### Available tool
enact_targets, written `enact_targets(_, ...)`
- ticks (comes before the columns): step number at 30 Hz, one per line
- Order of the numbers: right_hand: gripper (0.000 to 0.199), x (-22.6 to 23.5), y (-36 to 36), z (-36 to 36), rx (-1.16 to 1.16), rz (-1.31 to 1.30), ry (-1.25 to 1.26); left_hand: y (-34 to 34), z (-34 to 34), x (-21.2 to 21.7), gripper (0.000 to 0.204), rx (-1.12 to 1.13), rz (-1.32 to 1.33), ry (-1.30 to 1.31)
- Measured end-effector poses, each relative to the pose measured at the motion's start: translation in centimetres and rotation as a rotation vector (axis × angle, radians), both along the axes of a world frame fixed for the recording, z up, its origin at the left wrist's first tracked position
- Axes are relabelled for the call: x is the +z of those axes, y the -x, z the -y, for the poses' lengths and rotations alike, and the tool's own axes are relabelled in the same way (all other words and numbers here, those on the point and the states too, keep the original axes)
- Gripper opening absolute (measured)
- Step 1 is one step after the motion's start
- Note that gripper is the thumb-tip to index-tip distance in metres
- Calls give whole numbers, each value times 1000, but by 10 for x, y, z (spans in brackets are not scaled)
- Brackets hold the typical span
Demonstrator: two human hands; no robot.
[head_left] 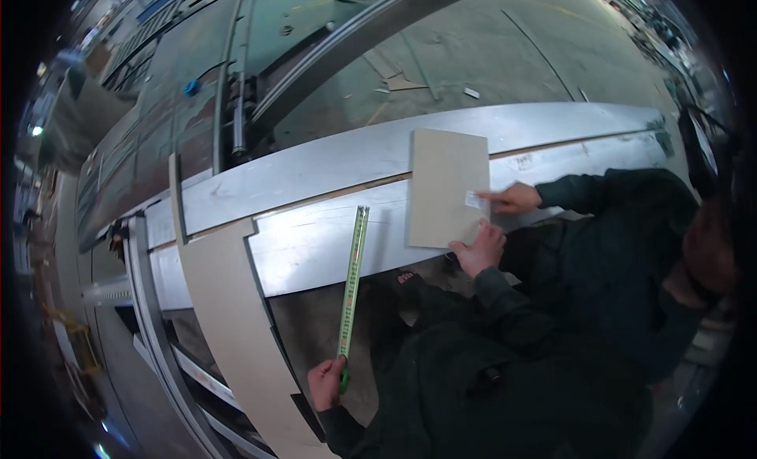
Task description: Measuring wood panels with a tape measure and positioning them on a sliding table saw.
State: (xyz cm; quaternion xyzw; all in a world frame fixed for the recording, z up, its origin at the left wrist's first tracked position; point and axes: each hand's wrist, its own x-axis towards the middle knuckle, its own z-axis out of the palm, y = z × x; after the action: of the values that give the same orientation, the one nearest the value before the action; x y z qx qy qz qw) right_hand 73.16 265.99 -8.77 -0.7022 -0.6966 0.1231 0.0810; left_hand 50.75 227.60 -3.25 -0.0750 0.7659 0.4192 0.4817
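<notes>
My left hand (325, 384) is closed around a green tape measure (353, 285). Its blade sticks out away from me, with the tip over the metal bench. To the right, a beige rectangular board (441, 183) lies across the bench slats, bearing a small white label (474, 199). My right hand (479, 251) grips the board's near right corner, thumb on the near edge; the fingers' undersides are hidden. A co-worker's hand (514, 199) reaches in from the right and points with one finger at the label.
The silver bench (331, 246) has a lengthwise gap between two slats. A long notched beige panel (225, 317) lies on its left part, reaching toward me. A metal rail (339, 49) crosses beyond the bench. Offcuts (404, 83) lie on the floor. The co-worker stands close at right.
</notes>
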Motion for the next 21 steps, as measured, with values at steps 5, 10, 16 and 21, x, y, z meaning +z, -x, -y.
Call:
enact_targets(5,97,5,2,0,-177,-205,145,72,-59,-27,32,-352,-260,-24)
enact_targets(10,85,-8,46,44,-60,-423,132,113,-125,-33,39,-552,-371,-38)
enact_targets(16,69,-9,66,46,-81,-564,402,122,-198,-23,46,-791,-464,11)
enact_targets(21,56,-15,31,-41,-162,-499,-10,106,-246,-20,50,-946,-462,59)
